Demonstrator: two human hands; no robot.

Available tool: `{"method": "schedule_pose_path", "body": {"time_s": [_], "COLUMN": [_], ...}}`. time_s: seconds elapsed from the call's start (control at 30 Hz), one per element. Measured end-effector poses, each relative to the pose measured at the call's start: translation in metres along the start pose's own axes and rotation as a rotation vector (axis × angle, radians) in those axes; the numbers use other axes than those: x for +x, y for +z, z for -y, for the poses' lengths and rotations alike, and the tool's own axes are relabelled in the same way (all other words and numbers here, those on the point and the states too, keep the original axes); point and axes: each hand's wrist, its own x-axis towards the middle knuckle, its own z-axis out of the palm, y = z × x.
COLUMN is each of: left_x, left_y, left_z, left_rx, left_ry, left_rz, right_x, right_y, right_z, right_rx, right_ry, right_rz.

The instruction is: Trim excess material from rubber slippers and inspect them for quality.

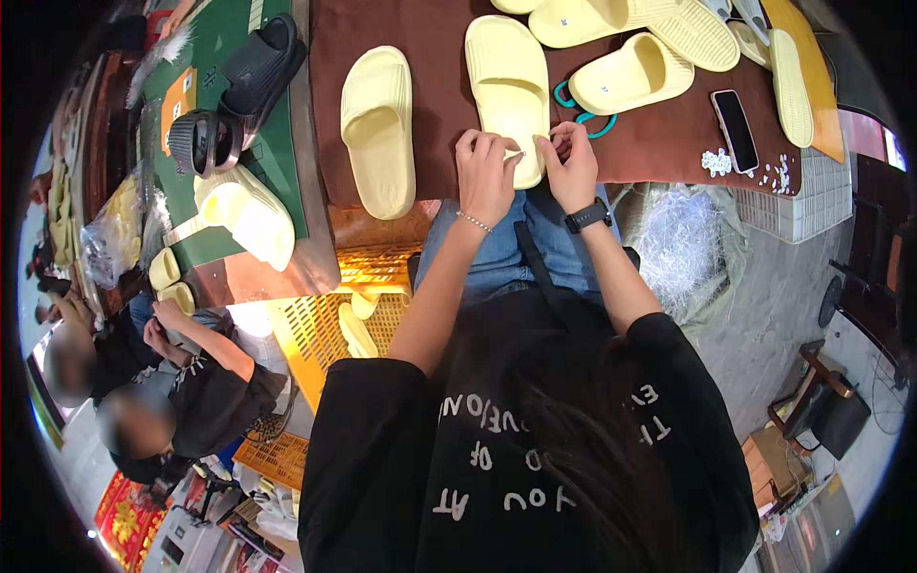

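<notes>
A pale yellow slide slipper (504,57) lies on the brown cloth (439,57) directly in front of me, its heel end toward my body. My left hand (485,180) is at the left side of that heel, thumb and forefinger pinched on a small white piece (517,154). Across the heel, my right hand (571,170) has its fingers closed together; whatever they hold is too small to make out. A second pale yellow slipper (378,134) lies separately to the left. Teal scissor-like handles (600,125) show beside my right hand, partly under another slipper (632,76).
Several yellow slippers (702,38) are heaped at the far right. A phone (734,132) lies near small white bits (716,162). Black slippers (258,72) rest on a green mat (296,124) at left. Yellow crates (306,334) stand below; two people sit at lower left.
</notes>
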Motion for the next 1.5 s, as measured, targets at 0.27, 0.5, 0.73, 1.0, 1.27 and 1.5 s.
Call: {"method": "schedule_pose_path", "body": {"time_s": [0.27, 0.5, 0.73, 1.0, 1.27, 1.5], "left_x": [-0.0017, 0.0005, 0.0001, -0.0024, 0.0009, -0.0011], "left_y": [-0.0009, -0.0038, -0.0035, -0.0012, -0.0025, -0.0039], "left_z": [0.0003, -0.0026, 0.0035, 0.0051, 0.0015, 0.0042], "left_rx": [0.0, 0.04, 0.068, 0.087, 0.071, 0.08], "left_ry": [0.022, 0.038, 0.097, 0.09, 0.088, 0.126], "left_rz": [-0.009, 0.021, 0.073, 0.046, 0.061, 0.09], "right_x": [-0.001, -0.0009, -0.0001, -0.0023, -0.0011, -0.0018], "right_y": [0.0003, 0.0018, 0.0012, 0.0033, 0.0015, 0.0013], "right_z": [0.0025, 0.0021, -0.0026, -0.0017, -0.0028, -0.0022], "right_rx": [0.005, -0.024, -0.017, -0.029, -0.048, -0.033], "right_ry": [0.001, -0.024, -0.029, -0.016, -0.044, -0.035], "right_rz": [-0.009, -0.031, -0.022, -0.012, -0.017, -0.012]}}
